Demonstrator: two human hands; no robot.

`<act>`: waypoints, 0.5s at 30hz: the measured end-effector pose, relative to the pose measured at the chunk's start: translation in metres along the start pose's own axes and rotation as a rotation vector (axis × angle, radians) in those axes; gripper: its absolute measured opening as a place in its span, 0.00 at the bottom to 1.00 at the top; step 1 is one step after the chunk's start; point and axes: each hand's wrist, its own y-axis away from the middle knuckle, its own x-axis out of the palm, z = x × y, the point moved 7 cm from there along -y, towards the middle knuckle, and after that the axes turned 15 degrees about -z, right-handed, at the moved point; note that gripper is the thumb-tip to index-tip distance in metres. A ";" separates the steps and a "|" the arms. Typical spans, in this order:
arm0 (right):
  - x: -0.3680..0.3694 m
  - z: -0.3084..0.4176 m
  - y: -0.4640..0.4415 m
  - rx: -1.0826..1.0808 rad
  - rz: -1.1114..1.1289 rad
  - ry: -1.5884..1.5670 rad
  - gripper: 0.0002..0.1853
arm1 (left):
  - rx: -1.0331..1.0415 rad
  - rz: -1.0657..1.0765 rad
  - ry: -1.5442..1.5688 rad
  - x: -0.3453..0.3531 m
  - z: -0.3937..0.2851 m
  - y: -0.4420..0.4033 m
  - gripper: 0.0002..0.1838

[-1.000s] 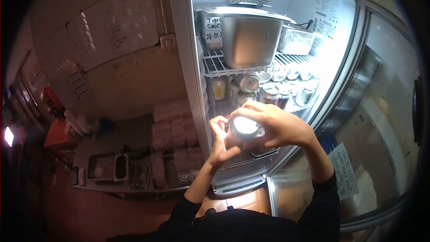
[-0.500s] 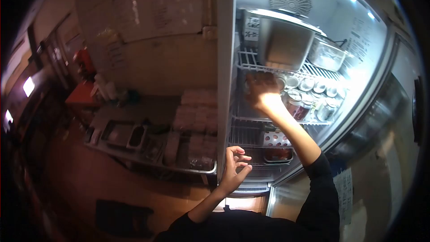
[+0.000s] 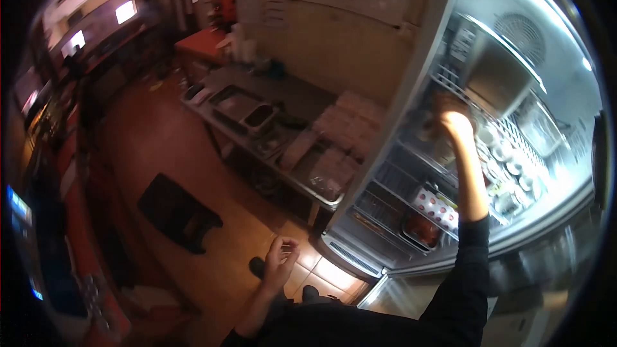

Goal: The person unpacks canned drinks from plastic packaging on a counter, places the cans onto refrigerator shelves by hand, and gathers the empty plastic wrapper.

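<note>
My right hand (image 3: 452, 114) reaches into the lit fridge, just below the wire shelf (image 3: 446, 78) that carries a large metal container (image 3: 498, 72). Its fingers are dark and smeared, so whether they hold anything is hidden. Beside that hand, several lidded jars (image 3: 508, 166) stand in rows on the shelf below. Lower down sits a white box with red spots (image 3: 435, 207), and under it a tray with reddish contents (image 3: 421, 231). My left hand (image 3: 280, 263) hangs low over the floor outside the fridge, fingers loosely bent and apart, with nothing seen in it.
Left of the fridge runs a steel counter (image 3: 239, 80) with metal trays (image 3: 234, 104) and several clear-wrapped packs (image 3: 350, 119). A black step stool (image 3: 178, 212) stands on the floor. The fridge door (image 3: 418, 289) is open at the lower right.
The view has swung left, bringing the floor and stool more into sight. My right hand remains inside the fridge under the upper shelf. My left hand has dropped away from the fridge's edge.
</note>
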 end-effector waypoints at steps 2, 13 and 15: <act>-0.010 0.002 0.006 0.035 0.006 -0.047 0.35 | 0.013 -0.136 -0.096 -0.048 -0.001 0.019 0.06; -0.031 0.046 0.062 -0.017 -0.734 0.186 0.25 | 0.175 -0.738 -0.240 -0.314 -0.027 0.121 0.07; -0.007 0.094 0.082 0.110 -0.704 0.273 0.27 | 0.232 -0.744 -0.222 -0.361 -0.027 0.146 0.07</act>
